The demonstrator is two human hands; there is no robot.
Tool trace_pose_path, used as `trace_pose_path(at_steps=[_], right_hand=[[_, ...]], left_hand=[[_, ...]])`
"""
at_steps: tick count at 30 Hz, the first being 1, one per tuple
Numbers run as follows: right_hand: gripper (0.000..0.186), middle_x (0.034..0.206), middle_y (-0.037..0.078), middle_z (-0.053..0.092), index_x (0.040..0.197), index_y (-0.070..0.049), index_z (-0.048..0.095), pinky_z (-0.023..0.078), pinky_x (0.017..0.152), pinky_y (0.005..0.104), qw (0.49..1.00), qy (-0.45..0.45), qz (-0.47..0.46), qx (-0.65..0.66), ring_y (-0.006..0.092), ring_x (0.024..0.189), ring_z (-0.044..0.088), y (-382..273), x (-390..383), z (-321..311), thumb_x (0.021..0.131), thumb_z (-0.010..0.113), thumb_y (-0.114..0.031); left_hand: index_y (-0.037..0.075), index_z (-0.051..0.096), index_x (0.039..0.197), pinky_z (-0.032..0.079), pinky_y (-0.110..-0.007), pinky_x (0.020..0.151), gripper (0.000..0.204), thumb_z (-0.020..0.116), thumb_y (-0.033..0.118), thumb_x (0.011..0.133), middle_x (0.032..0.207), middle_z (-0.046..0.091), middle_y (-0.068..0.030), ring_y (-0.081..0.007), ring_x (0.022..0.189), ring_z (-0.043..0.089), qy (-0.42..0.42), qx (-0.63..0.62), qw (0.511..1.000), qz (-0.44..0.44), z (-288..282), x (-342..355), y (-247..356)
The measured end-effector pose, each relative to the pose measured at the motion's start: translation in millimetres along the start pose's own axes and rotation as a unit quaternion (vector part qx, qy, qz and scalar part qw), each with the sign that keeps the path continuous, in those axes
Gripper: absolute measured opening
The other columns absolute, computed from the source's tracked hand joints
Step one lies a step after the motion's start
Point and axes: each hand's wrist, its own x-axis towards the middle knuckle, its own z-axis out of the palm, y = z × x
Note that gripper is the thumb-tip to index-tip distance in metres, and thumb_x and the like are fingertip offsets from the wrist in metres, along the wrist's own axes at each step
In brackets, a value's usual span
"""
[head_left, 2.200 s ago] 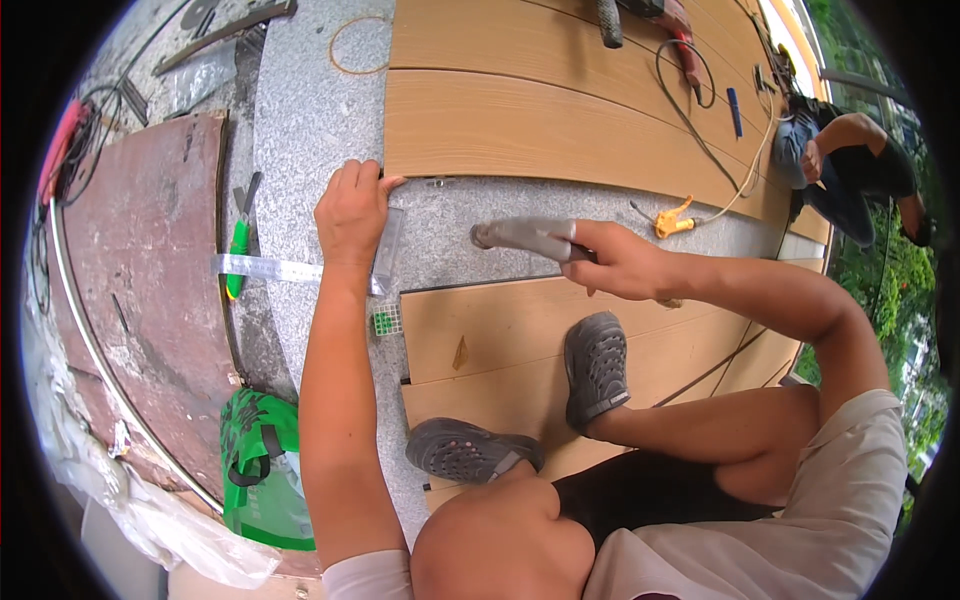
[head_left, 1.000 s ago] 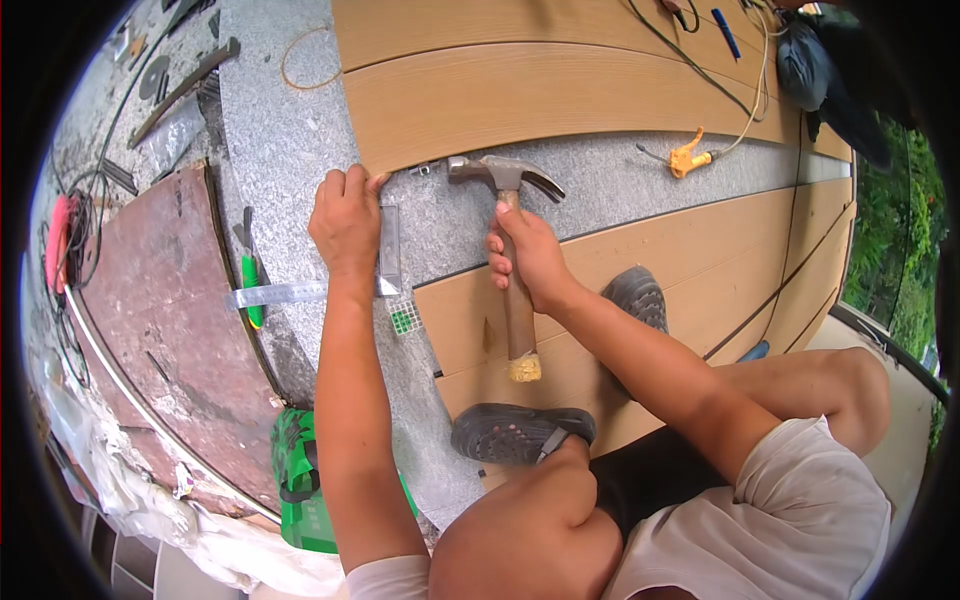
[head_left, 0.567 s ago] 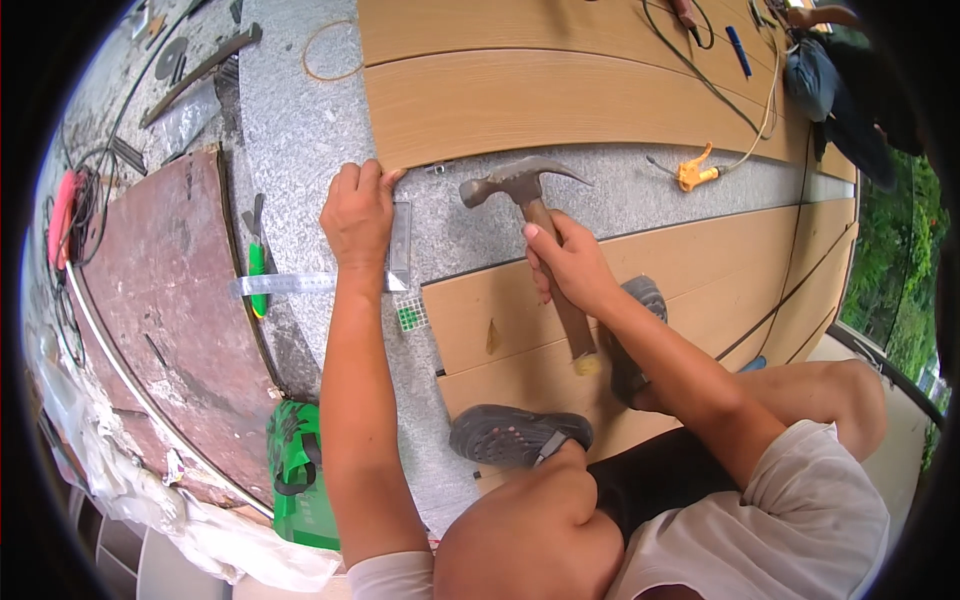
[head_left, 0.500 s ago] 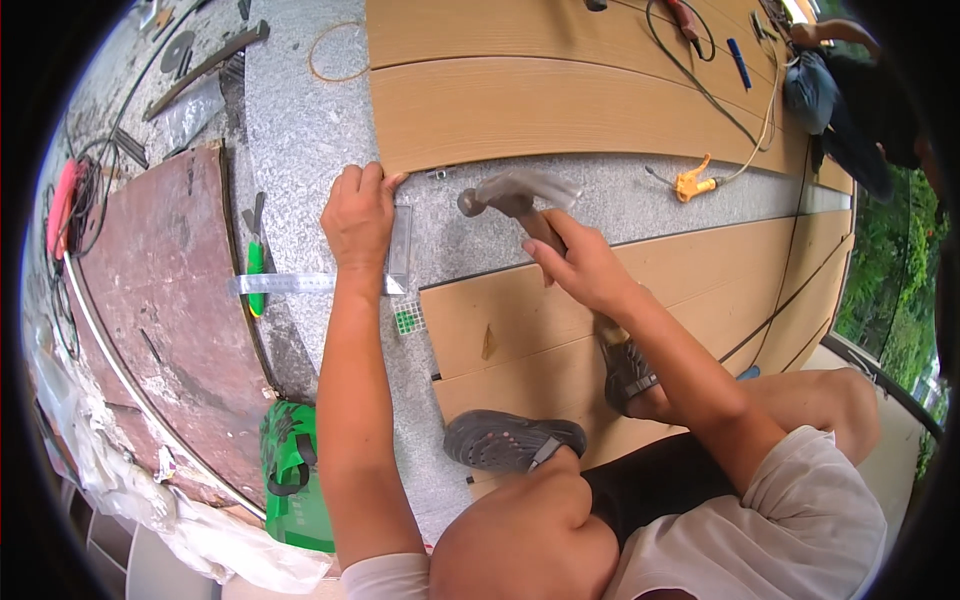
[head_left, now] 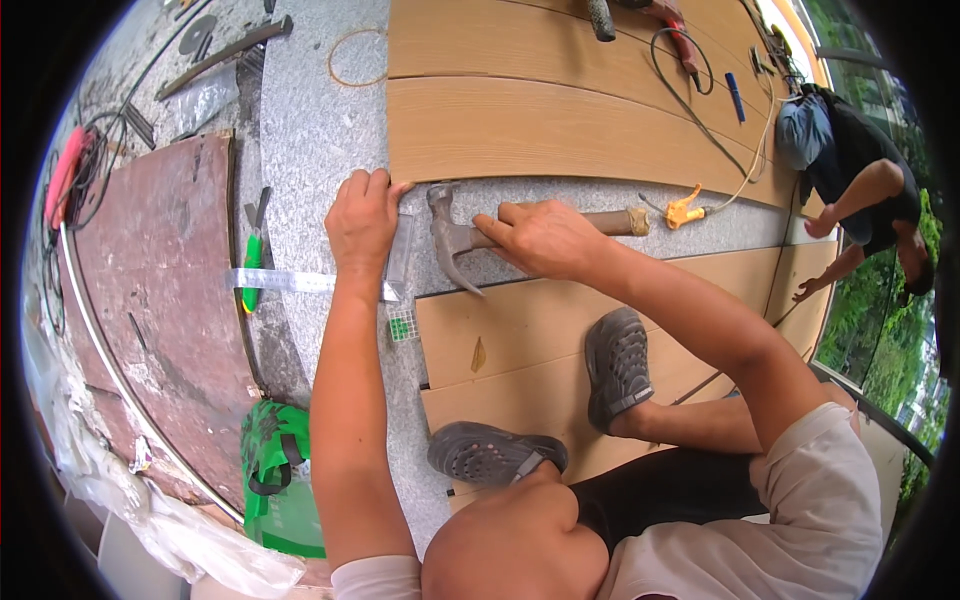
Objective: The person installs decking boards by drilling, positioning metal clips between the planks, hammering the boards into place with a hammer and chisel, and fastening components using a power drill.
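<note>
My left hand [head_left: 362,222] is closed at the near left corner of the tan deck boards [head_left: 560,120], fingers bunched by the end and thumb along the near edge. My right hand [head_left: 545,240] grips the wooden handle of a claw hammer [head_left: 448,235] close to its head. The hammer lies level, its striking face close against the board edge and its claw towards me; whether they touch, I cannot tell. Below my left hand, a metal try square [head_left: 398,262] rests on the grey floor, its blade stretching left under my wrist.
A green-handled knife [head_left: 252,262] and a dark red panel [head_left: 165,300] lie left, above a green bag [head_left: 290,520]. A yellow air blow gun [head_left: 684,208], blue marker [head_left: 735,97] and red corded power tool [head_left: 672,30] lie right. Another person [head_left: 860,170] bends at far right.
The hammer has come down from a blurred swing to the board's edge, its head turned and moved left. The other person now shows more fully. My left hand stays at the corner.
</note>
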Motion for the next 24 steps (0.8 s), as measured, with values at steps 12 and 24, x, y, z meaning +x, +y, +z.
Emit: trace_pose_path(at_steps=[12,24], right_hand=[[0.030,0.091,0.013,0.064,0.113,-0.006,0.061,0.056,0.069,0.0484,0.987,-0.101,0.068,0.106,0.0374,0.084,0.068,36.3,-111.7,-72.2,0.091,0.070,-0.025],[0.031,0.105,0.019,0.069,0.117,-0.004,0.065,0.054,0.085,0.0504,0.896,-0.057,0.393,0.199,0.0392,0.100,0.068,51.0,-264.9,-25.6,0.095,0.067,-0.026]], left_hand=[[0.008,0.063,0.093,0.050,-0.044,0.068,0.023,0.077,0.025,0.089,0.086,0.061,-0.0108,-0.0332,0.081,0.062,-0.006,-0.030,0.999,0.018,9.1,-0.9,-7.5],[0.003,0.066,0.108,0.051,-0.044,0.073,0.023,0.072,0.020,0.094,0.093,0.065,-0.0144,-0.0331,0.082,0.064,-0.054,-0.045,0.997,-0.029,0.1,-4.1,-0.9]])
